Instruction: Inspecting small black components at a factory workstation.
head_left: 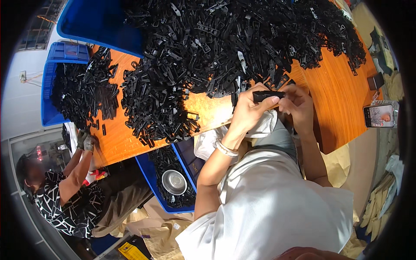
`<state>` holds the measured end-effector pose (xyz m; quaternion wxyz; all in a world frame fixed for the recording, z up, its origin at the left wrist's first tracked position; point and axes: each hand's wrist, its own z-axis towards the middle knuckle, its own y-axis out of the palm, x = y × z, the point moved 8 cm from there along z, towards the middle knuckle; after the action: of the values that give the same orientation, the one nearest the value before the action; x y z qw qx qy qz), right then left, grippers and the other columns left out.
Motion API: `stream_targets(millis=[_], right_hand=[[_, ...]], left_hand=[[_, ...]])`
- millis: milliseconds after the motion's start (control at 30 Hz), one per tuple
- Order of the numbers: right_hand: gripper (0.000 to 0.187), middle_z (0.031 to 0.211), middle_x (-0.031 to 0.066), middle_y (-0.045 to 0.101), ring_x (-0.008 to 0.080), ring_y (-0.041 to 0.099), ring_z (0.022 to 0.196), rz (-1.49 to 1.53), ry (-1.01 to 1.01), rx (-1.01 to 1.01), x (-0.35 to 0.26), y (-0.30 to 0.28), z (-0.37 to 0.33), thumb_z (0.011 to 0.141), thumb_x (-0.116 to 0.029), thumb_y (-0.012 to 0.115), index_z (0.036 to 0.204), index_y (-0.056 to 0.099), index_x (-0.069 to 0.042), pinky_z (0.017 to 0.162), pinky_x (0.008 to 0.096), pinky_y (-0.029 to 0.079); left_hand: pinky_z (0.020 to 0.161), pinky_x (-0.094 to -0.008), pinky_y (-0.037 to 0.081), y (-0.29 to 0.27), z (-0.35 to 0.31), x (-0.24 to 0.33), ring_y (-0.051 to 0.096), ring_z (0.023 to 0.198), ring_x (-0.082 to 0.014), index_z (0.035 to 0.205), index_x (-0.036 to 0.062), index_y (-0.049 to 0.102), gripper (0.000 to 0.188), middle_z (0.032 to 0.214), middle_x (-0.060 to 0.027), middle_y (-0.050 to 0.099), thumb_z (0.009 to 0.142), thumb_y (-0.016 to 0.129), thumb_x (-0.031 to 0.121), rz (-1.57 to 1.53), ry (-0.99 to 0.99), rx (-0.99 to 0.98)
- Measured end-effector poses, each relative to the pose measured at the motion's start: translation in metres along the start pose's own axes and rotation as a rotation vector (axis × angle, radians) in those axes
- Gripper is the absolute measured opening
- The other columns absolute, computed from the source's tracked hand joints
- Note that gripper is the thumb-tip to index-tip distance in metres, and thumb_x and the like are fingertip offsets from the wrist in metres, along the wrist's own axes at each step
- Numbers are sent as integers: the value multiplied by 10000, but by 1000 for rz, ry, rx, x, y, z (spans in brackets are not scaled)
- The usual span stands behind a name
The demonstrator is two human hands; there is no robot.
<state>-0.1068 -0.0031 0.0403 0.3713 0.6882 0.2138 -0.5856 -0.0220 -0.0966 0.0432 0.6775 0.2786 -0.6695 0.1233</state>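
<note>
Left hand (249, 110): fingers curled, thumb pressed along a black plastic part (268, 94), gripping its left end.
Right hand (298, 103): fingers bent, pinching the same part at its right end.
Black plastic part: elongated, held level between both hands, above the near edge of the bench (342, 95).
Pile of black plastic parts (225, 39): heaped on the bench, far and left of the hands.
White cloth (260, 128): just beneath the left hand.
Blue crate (149, 173): near left, below the bench edge, holding a metal bowl (174, 182).
Co-worker's gloved hand (88, 142): at the bench's left end.
</note>
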Motion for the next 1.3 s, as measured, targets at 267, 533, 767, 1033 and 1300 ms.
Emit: stream_targets(millis=[267, 533, 767, 1033, 1300], right_hand=[[188, 775, 45, 556, 72, 522, 561, 2, -172, -37, -15, 4, 9, 770, -30, 573, 948, 556, 28, 471, 165, 358], [176, 680, 87, 598, 64, 470, 511, -44, -4, 166, -2, -41, 16, 804, -59, 514, 952, 536, 35, 482, 172, 372], [163, 676, 91, 585, 83, 500, 524, -71, 129, 23, 21, -23, 4, 793, -52, 521, 916, 538, 53, 467, 172, 365], [150, 680, 89, 587, 93, 543, 568, 4, 139, -94, 31, -7, -6, 798, -9, 514, 938, 524, 42, 468, 185, 385], [144, 673, 86, 587, 97, 542, 563, 33, 101, -129, 31, -1, -8, 807, -34, 525, 930, 530, 41, 463, 187, 388]], left_hand=[[583, -191, 393, 10, 11, 4, 488, 653, -57, 759, -23, 578, 121, 687, -15, 536, 811, 546, 81, -116, -98, -139], [638, -299, 456, -68, 122, 83, 587, 670, -218, 763, -32, 609, 96, 757, -144, 603, 733, 567, 49, 734, 396, 238], [694, -325, 469, -22, 225, 102, 590, 756, -304, 801, 8, 625, 145, 776, -164, 603, 697, 530, 45, 1144, 719, 103], [620, -316, 499, 12, 263, 60, 616, 768, -253, 812, 25, 609, 157, 838, -109, 622, 691, 550, 106, 1912, 424, 364], [631, -276, 479, -9, 273, 64, 614, 790, -192, 853, 75, 635, 162, 867, -68, 622, 722, 570, 145, 1760, 69, 332]])
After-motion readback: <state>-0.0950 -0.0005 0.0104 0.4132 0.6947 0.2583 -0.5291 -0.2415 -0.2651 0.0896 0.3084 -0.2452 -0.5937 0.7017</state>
